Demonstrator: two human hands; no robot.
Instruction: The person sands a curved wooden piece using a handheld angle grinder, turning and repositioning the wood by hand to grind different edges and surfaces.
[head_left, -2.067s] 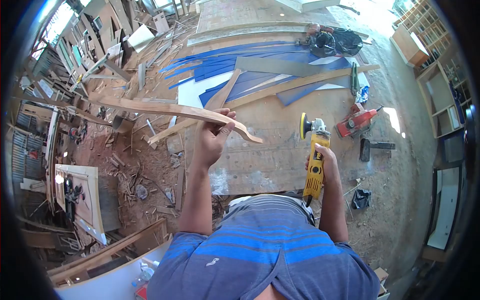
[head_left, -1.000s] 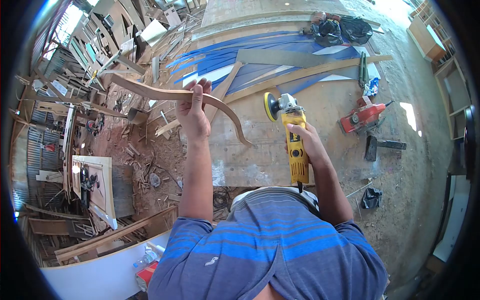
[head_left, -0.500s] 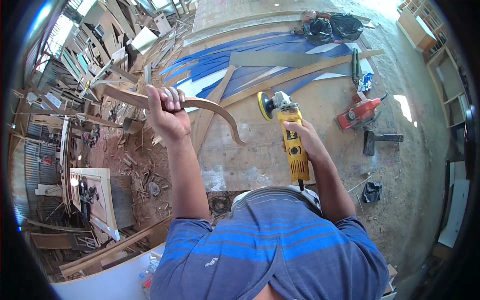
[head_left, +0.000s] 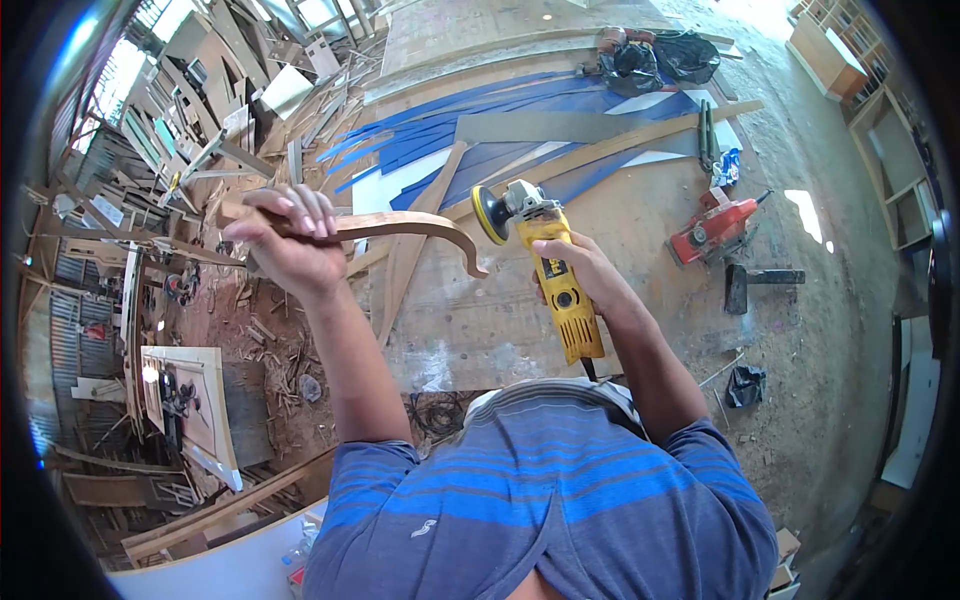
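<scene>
My left hand [head_left: 297, 243] is wrapped round one end of a curved wooden piece [head_left: 400, 222], whose hooked tip points down to the right. In my right hand [head_left: 585, 270] is a yellow angle grinder [head_left: 565, 290], gripped by its body. The grinder's round yellow-rimmed pad [head_left: 490, 215] faces left, close to the hooked tip of the wood but apart from it. Both things are held above a wooden worktable [head_left: 480, 340]. Whether the grinder is running I cannot tell.
On the worktable lie blue strips [head_left: 430, 140], long boards [head_left: 590, 145], a red power planer [head_left: 712, 230], a hammer [head_left: 765, 277] and black plastic bags [head_left: 685, 57]. Scrap wood [head_left: 225, 75] is heaped at the far left. A cabinet frame [head_left: 890, 150] stands at the right.
My left hand has shifted left and its grip is now nearer the wood's end. The grinder has moved left, bringing its pad closer to the hooked tip.
</scene>
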